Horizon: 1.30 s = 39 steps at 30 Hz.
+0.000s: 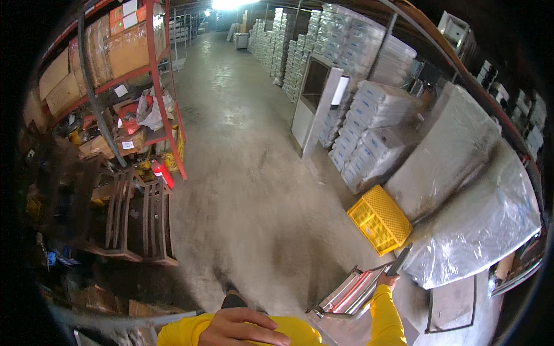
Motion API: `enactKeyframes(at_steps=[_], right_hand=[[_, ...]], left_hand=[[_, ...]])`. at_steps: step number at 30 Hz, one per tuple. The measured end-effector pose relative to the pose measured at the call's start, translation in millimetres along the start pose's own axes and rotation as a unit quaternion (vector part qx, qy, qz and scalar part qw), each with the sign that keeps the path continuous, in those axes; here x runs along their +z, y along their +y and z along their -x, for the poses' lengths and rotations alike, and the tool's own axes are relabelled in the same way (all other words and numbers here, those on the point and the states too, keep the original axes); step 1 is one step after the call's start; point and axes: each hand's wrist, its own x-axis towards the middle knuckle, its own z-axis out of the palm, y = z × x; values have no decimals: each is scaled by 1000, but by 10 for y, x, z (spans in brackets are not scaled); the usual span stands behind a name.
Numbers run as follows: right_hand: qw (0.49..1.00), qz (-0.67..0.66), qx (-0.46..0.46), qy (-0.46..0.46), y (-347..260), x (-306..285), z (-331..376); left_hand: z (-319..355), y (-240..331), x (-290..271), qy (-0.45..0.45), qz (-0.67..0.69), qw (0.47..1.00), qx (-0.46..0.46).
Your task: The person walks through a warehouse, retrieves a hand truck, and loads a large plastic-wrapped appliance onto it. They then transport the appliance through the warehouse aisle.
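Right hand (388, 280) on dark straight bar (399, 260)

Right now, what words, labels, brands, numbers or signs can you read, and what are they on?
None can be read.
White label on the cardboard box at left: too small.
Blue marks on the wrapped stack at right: too blurred.
Pale patch on the red fire extinguisher: too small.
Grey bar in the right hand: no text visible.

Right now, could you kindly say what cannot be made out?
In the head view:
Left hand: lower part cut off by the bottom edge.
Dark, straight bar: lower end hidden by the right hand.
Brown cardboard box: contents hidden by its walls.
Grey concrete floor: far end too small with distance.
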Motion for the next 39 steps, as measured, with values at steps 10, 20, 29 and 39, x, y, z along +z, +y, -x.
enactKeyframes(at_steps=[10, 20, 29, 39], right_hand=[[997, 47, 40, 44, -2775, 1849, 99], [998, 34, 16, 44, -6032, 3617, 976], [995, 44, 27, 81, -8600, 5381, 1444], [995, 8, 19, 100, -12252, 7299, 1877]], left_hand=[[-378, -2865, -3008, 87, 81, 990, 80], [-1070, -5799, -5721, 109, 201, 971, 76], [-1397, -8520, -8183, -21, 161, 984, 72], [-1885, -11451, -11540, -78, 87, 992, 50]])
